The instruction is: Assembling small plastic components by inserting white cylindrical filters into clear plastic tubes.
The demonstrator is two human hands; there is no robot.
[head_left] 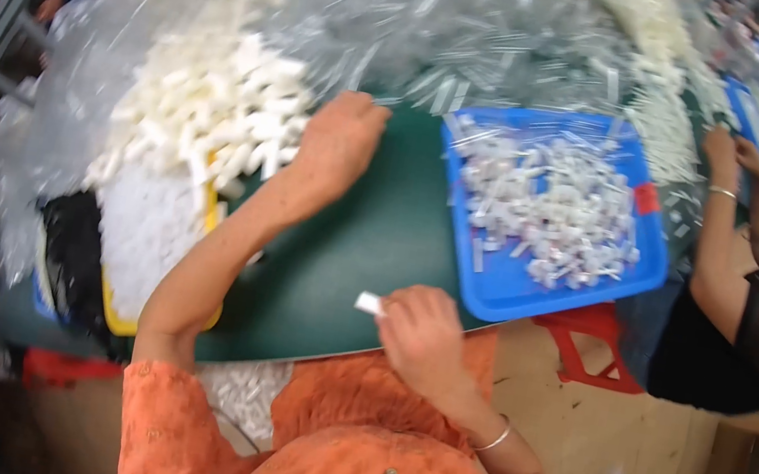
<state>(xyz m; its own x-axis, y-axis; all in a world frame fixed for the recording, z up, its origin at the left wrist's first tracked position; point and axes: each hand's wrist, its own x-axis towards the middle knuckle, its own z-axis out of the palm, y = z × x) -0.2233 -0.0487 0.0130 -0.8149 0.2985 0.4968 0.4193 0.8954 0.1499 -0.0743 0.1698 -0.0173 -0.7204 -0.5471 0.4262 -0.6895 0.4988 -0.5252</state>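
My right hand (pixel 423 338) is at the near edge of the green table (pixel 352 222), its fingers closed on a small white piece (pixel 370 303) that sticks out to the left. Farther up, my left hand (pixel 343 144) is stretched to the near edge of a heap of clear plastic tubes (pixel 438 19). Its fingers are curled together, and whatever they may hold is hidden. Just left of that hand lies a pile of white, foam-like cylinders (pixel 221 97). A blue tray (pixel 481 296) of small white-and-clear parts (pixel 557 208) stands to the right.
A yellow-rimmed tray (pixel 122 324) with small white pieces (pixel 148 227) sits at the left, beside a black plastic bag (pixel 77 255). Long whitish pieces (pixel 665 115) lie beyond the blue tray. At the right a co-worker (pixel 739 331) works near a red stool (pixel 594 346).
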